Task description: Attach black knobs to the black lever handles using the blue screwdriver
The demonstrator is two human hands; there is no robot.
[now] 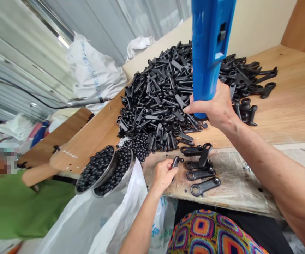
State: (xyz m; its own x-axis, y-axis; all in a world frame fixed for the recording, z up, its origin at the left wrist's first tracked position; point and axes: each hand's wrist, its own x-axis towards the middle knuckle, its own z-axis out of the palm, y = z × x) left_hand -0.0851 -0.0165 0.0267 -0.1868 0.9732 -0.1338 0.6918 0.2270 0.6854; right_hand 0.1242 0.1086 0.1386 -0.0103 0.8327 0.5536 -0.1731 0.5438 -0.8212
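Note:
My right hand (pixel 218 106) is wrapped round the lower part of a blue electric screwdriver (pixel 207 53), held upright over the bench. Its bit cannot be made out. Lower down, my left hand (pixel 165 174) pinches a black crank handle (pixel 175 162) with a small round knob at its far end. Just right of that hand, several black crank handles (pixel 205 186) lie on the plastic-covered front strip, ring ends mostly to the left, one resting across others. Behind both hands rises a large heap of black crank handles (pixel 157 91).
Two metal bowls (pixel 133 165) of black knobs (pixel 99 165) stand at the bench's left edge, beside loose knobs (pixel 139 146) and small silver screws (pixel 124 141). White sacks (pixel 91 70) stand behind. A corded slim tool (pixel 86 102) hangs left, near a person in green (pixel 22 208).

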